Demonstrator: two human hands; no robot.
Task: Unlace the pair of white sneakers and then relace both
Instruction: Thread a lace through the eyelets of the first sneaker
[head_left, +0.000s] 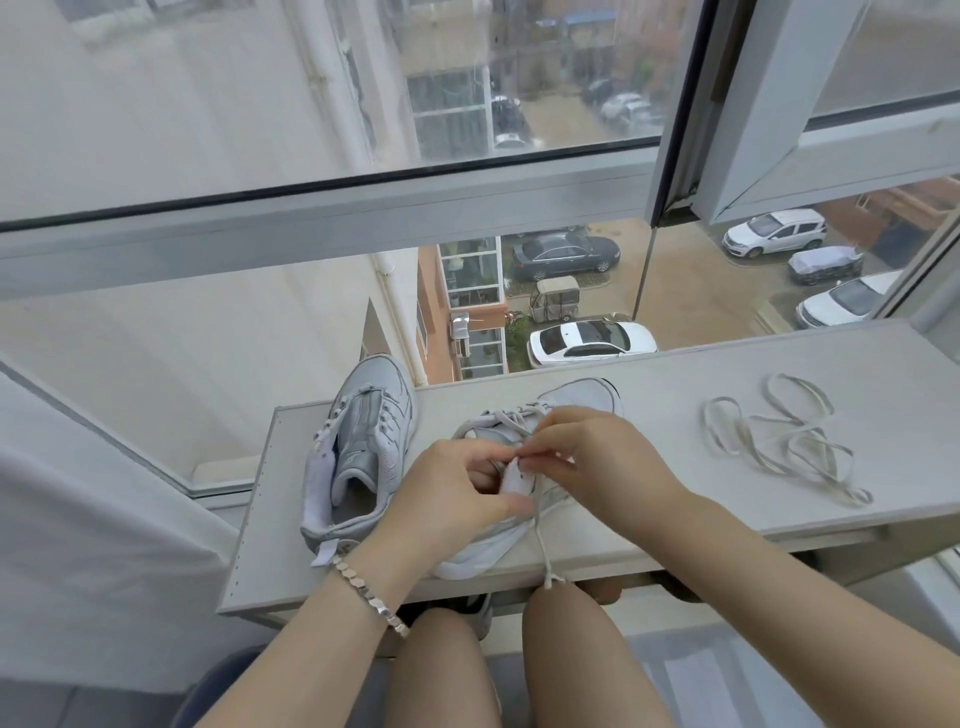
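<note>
Two white sneakers stand on a pale shelf (675, 384) by the window. The left sneaker (358, 447) has no lace in it and points away from me. The right sneaker (571, 397) lies under my hands, still carrying a grey-white lace (540, 545) whose end hangs over the shelf's front edge. My left hand (452, 493) grips the sneaker's collar and tongue. My right hand (587, 457) pinches the lace near the upper eyelets. A loose lace (779, 441) lies in loops on the shelf to the right.
Window glass and a white frame (363, 208) rise directly behind the shelf. A white cloth (93, 545) hangs at the left. My knees (519, 649) sit under the shelf's front edge. A silver bracelet (369, 597) circles my left wrist.
</note>
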